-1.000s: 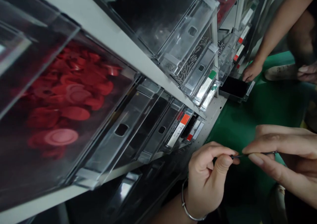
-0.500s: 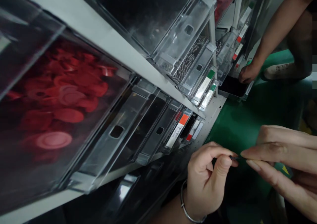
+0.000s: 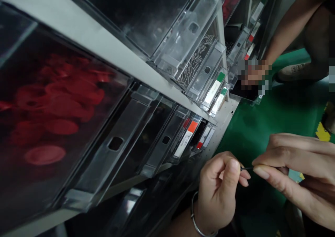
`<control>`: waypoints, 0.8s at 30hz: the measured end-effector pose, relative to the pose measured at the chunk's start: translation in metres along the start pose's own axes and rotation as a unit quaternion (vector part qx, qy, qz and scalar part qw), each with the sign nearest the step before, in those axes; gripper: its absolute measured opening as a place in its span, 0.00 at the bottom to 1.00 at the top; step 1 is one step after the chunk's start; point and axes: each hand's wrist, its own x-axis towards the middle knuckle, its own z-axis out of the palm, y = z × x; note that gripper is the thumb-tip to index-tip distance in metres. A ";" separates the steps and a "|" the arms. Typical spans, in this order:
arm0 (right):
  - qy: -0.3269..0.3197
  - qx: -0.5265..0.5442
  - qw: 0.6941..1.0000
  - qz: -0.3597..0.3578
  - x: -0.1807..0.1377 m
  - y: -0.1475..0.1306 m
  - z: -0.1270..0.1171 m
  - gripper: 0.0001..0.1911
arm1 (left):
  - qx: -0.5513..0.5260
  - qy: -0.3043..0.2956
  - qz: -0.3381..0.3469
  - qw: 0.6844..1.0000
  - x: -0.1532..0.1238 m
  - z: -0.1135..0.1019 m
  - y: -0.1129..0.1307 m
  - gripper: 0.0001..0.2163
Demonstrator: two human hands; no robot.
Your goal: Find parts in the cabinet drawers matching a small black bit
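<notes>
Between my two hands runs a small, thin, dark rod-like piece [image 3: 246, 168], too fine to tell its kind. My left hand [image 3: 221, 190], with a metal bangle at the wrist, pinches one end between thumb and forefinger. On the other side, the thumb and forefinger of my right hand [image 3: 295, 163] grip it. Only a short stretch shows between the fingertips; both ends are hidden. The hands hold it up above the green floor [image 3: 251, 125], in front of the drawer racks.
Clear plastic drawers fill the rack [image 3: 104, 48]; one holds red round parts [image 3: 62, 94], another small metal parts [image 3: 195, 62]. Labels [image 3: 183, 139] mark several fronts. Beyond, another person's hand [image 3: 253, 74] is at a dark-filled bin [image 3: 243, 92], with a shoe [image 3: 295, 71] nearby.
My left thumb has slid forward over the piece's end, and my left fingers have shifted. The view has moved slightly. The other person's hand has moved left over the bin.
</notes>
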 end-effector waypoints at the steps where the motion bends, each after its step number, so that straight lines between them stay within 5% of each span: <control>1: 0.001 0.001 1.000 0.003 0.000 0.000 0.000 0.07 | -0.006 0.002 -0.008 1.000 0.000 0.000 0.000 0.20; 15: 0.028 -0.014 0.999 -0.035 0.006 0.001 0.004 0.04 | -0.163 -0.032 -0.144 0.976 0.001 0.001 -0.006 0.27; 24: 0.021 -0.037 0.999 -0.033 0.005 0.004 0.005 0.06 | -0.209 -0.058 -0.153 0.964 0.003 0.003 -0.003 0.27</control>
